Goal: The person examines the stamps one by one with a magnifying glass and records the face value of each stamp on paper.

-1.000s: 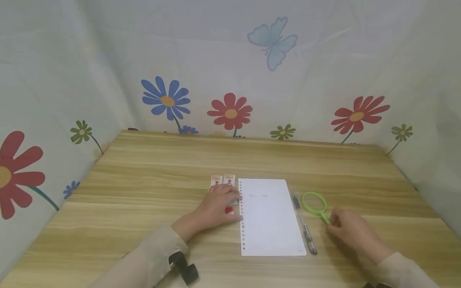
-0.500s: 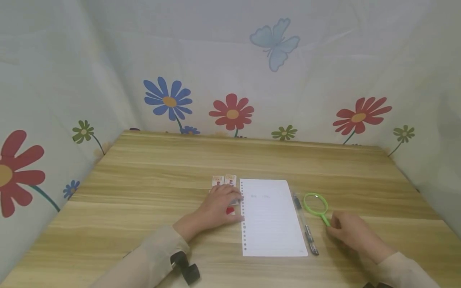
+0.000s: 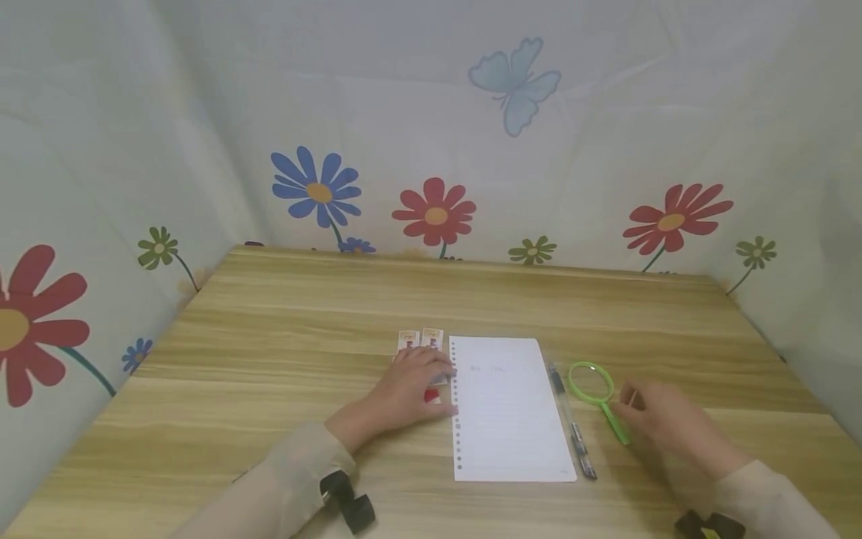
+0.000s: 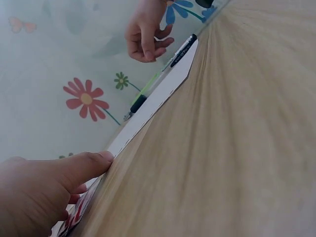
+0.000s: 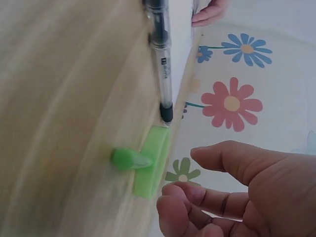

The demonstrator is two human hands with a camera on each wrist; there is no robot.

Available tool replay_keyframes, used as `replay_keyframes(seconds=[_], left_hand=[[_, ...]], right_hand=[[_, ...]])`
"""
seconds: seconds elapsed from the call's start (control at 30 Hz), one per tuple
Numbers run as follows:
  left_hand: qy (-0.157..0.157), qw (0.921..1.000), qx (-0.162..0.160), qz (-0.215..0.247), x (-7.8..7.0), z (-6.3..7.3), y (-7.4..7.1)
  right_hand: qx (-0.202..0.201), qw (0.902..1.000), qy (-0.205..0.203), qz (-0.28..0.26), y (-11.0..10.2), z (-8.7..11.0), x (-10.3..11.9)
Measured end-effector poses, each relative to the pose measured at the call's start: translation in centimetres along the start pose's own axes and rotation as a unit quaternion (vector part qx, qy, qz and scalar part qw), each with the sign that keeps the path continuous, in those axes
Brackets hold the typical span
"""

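My left hand (image 3: pixel 411 385) rests at the left edge of a white punched sheet of lined paper (image 3: pixel 515 427), thumb and fingertips at its row of holes. Under that palm lie small printed cards (image 3: pixel 432 338), partly covered, with a red patch showing by the thumb. A green magnifying glass (image 3: pixel 616 424) lies flat to the right of the paper. Just right of its handle is my right hand (image 3: pixel 676 421), thumb and fingers apart and loosely bent, holding nothing; the right wrist view shows the gap beside the green handle (image 5: pixel 129 159).
Between the sheet and the magnifying glass lies a clear pen (image 3: pixel 569 419) with dark ends. The wooden table (image 3: pixel 323 299) meets a white flowered curtain (image 3: pixel 377 112) at its back and sides. A black strap device (image 3: pixel 346 498) sits on the left wrist.
My right hand has let go of the magnifying glass handle and drawn slightly right, so the whole handle now shows. The left hand has stayed in place.
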State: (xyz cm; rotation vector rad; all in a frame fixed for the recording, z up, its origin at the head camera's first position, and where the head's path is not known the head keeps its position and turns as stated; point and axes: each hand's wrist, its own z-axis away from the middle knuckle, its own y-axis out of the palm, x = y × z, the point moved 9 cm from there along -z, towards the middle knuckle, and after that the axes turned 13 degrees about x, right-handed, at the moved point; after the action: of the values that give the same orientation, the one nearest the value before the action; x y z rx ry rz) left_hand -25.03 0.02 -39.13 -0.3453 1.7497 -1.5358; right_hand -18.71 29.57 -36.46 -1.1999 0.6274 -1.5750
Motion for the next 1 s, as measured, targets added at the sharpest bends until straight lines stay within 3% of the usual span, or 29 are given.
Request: replay_keyframes(seconds=[0.27,0.67,0.77,1.0], left_hand=[[0.0,1.0,-0.002,0.003,0.0,0.0,0.0],[-0.001,1.0,-0.001,-0.007,0.2,-0.1,0.2],[0.0,1.0,-0.002,-0.004,0.1,0.0,0.1],[0.001,1.0,-0.002,0.0,0.1,0.0,0.2]], right_hand=[[-0.016,0.999,-0.036,0.023,-0.9,-0.6,2.5],[-0.032,0.9861,-0.154,0.055,0.0,-1.4,6.0],[-0.026,0.9849,-0.163,0.054,0.3,-1.7,6.4],[-0.014,0.9876,-0.143,0.064,1.4,-2.6,6.5]])
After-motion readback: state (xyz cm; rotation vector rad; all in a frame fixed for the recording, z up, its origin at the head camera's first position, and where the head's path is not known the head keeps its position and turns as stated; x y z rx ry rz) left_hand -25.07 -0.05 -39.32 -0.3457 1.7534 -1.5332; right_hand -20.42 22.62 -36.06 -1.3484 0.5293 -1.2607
